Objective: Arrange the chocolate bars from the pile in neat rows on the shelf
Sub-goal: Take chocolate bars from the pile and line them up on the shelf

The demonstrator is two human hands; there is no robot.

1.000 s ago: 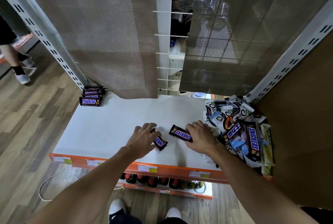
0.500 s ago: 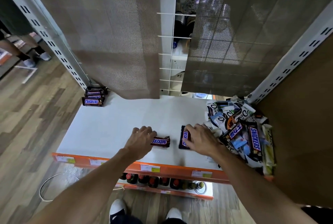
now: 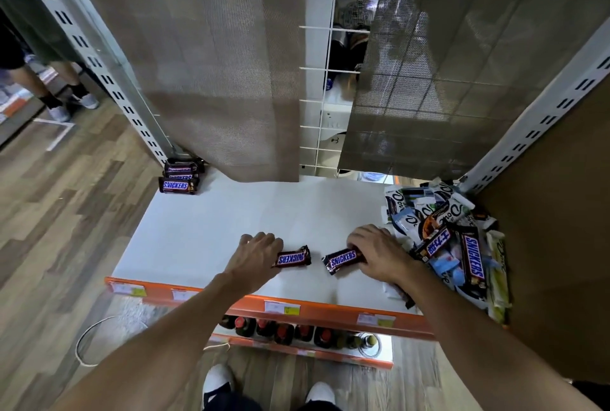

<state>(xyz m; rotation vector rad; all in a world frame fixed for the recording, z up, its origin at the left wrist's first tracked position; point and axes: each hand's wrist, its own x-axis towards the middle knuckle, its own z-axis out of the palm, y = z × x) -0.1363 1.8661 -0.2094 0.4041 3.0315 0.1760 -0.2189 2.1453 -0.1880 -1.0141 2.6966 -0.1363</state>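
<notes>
On the white shelf [image 3: 204, 232], my left hand [image 3: 255, 258] grips the left end of a brown Snickers bar [image 3: 293, 257] that lies flat near the front edge. Just to the right, my right hand [image 3: 379, 253] holds the right end of a second Snickers bar [image 3: 341, 260], which is slightly tilted. The two bars lie almost end to end with a small gap. A pile of mixed chocolate bars [image 3: 452, 245] fills the shelf's right side, touching my right hand. A short row of Snickers bars [image 3: 180, 176] sits at the back left corner.
An orange price rail [image 3: 330, 310] runs along the shelf front, with bottles [image 3: 280, 333] on the shelf below. Mesh curtains [image 3: 214, 63] hang behind. Slotted uprights [image 3: 99, 63] flank the shelf. Another person's legs [image 3: 49, 87] stand far left. A cardboard panel [image 3: 561, 245] walls the right.
Both hands turned their bars on the shelf: the left bar now lies level, the right bar swung from pointing front-to-back to nearly level. The view shifted slightly.
</notes>
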